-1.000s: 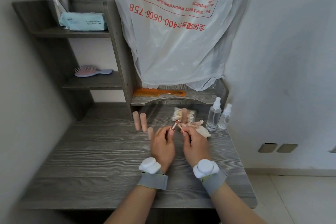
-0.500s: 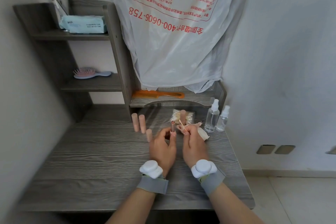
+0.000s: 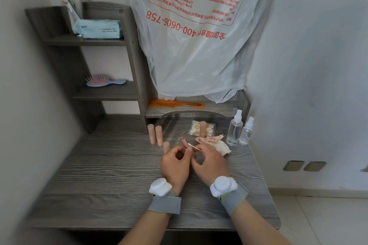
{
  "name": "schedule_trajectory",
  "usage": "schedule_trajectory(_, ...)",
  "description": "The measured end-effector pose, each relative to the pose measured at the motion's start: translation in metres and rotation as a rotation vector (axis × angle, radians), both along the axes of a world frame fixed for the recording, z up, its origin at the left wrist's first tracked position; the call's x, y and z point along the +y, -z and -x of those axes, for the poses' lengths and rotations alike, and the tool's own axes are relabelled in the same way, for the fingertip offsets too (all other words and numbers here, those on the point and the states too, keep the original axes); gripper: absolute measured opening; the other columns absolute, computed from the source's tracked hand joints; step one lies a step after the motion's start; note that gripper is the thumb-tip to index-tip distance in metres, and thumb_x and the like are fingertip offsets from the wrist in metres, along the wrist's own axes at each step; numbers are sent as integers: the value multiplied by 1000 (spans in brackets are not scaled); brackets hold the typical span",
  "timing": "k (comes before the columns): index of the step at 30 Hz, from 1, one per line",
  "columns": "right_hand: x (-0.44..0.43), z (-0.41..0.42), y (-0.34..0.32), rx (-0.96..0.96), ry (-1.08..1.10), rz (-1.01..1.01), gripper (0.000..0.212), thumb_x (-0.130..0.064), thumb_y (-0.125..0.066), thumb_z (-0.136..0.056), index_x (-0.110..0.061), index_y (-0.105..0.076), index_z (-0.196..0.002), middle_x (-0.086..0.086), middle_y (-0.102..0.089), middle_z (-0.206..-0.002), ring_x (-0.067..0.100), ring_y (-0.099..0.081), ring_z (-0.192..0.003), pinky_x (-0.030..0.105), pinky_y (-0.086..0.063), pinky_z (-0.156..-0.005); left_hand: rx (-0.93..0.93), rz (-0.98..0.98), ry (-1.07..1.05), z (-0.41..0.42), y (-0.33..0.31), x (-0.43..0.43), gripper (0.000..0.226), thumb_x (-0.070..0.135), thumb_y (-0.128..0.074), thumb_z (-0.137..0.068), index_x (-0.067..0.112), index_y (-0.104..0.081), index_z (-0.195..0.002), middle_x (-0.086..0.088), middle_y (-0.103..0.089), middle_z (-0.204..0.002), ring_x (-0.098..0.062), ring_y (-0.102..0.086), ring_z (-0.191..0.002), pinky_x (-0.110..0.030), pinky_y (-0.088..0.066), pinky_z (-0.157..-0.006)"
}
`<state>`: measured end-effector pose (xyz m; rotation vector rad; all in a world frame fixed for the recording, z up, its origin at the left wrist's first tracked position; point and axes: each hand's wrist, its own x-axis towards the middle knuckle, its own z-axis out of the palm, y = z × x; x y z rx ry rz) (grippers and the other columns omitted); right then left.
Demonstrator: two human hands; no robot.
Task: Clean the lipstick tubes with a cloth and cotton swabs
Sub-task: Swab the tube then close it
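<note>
- Desk (image 3: 99, 175): grey wood-grain top.
- Wristbands (image 3: 164, 203): grey straps with white pods are worn on both wrists.
- Left hand (image 3: 175, 165): the fingers are curled round the lipstick tube (image 3: 184, 143), which is held tilted above the middle of the desk. A slim pink barrel is shown, with a darker reddish upper end.
- Right hand (image 3: 211, 165): a cotton swab (image 3: 194, 147) is pinched between thumb and fingertips. Its white tip is pointed at the tube's side, and contact cannot be confirmed.
- Cloth (image 3: 215, 143): beige and crumpled, laid just behind the right hand.
- Standing tubes (image 3: 159, 135): three pale pink cylinders are set upright, left of the hands.
- Swab pack (image 3: 194, 128): placed behind the cloth, with a fourth pink tube (image 3: 203, 129) standing before it.
- Spray bottles (image 3: 235, 129): two clear bottles are stood at the right.
- Shelf items: an orange comb (image 3: 175, 104) and a hairbrush (image 3: 103, 82).
</note>
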<state>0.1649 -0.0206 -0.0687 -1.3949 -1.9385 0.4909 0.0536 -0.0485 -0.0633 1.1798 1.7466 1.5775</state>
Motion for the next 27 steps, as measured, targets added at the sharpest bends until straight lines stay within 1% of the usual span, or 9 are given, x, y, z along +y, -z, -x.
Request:
schedule_trajectory(2,0,0,0,1,-1,4,25,-52,-52,-81,-30,-59,-89,-15,-62,-93,9,-59,-90,30,-50,-77,4,-6,-3,1,0,0,9,18,-73,-86,21,-76,-78,12,-72,-67,-1,-66,-64,-23,-53,-66)
schedule_trajectory(4,1,-1,0,3,-2,3,18,-47,-59,-83,-30,-60,-90,-14,-63,-93,9,-59,-91,29,-49,-76,-11,-4,-30,2,1,0,6,17,-73,-85,20,-76,-88,11,-72,-70,-1,-66,-67,-23,-54,-67)
schedule_trajectory(7,1,-1,0,8,0,-6,14,-42,-64,-84,-29,-62,-89,-13,-65,-97,10,-60,-94,29,-49,-77,53,-59,-114,6,2,-3,27,6,-72,-80,21,-71,-103,12,-68,-76,0,-64,-71,-10,-49,-65)
schedule_trajectory(11,0,-3,-1,20,-17,30,15,-42,-63,-86,-28,-61,-89,-14,-65,-105,10,-61,-104,32,-51,-82,207,-142,-223,20,3,-4,32,-1,-73,-75,17,-70,-101,6,-63,-87,-6,-58,-68,-4,-41,-62)
schedule_trajectory(13,0,-4,-2,18,-12,48,16,-43,-62,-87,-28,-61,-92,-13,-65,-105,11,-61,-101,33,-51,-80,240,-129,-253,28,4,-3,31,2,-74,-76,17,-70,-103,6,-61,-94,-6,-56,-63,-5,-41,-61)
schedule_trajectory(16,0,-4,-1,18,-9,65,17,-45,-62,-86,-30,-61,-95,-12,-64,-100,14,-62,-94,35,-52,-78,238,-93,-250,34,5,-2,32,6,-76,-76,21,-69,-103,7,-60,-96,-6,-53,-58,-5,-41,-59)
schedule_trajectory(20,0,-4,-1,9,-9,82,16,-45,-62,-86,-30,-60,-91,-12,-65,-102,13,-63,-97,34,-52,-78,235,-6,-243,37,3,0,34,13,-79,-76,20,-68,-107,4,-62,-101,-4,-54,-60,-4,-37,-59)
schedule_trajectory(24,0,-4,-1,-6,-8,74,15,-44,-63,-85,-30,-60,-89,-19,-62,-99,8,-61,-101,26,-46,-76,239,53,-221,38,3,2,38,18,-80,-77,20,-67,-113,5,-64,-102,-2,-55,-63,-14,-41,-63)
schedule_trajectory(27,-1,-3,-2,-11,-10,68,16,-44,-64,-85,-29,-60,-87,-17,-60,-93,9,-61,-96,26,-45,-73,199,114,-204,39,0,2,38,20,-77,-81,23,-64,-116,12,-65,-99,-5,-58,-66,-20,-45,-69)
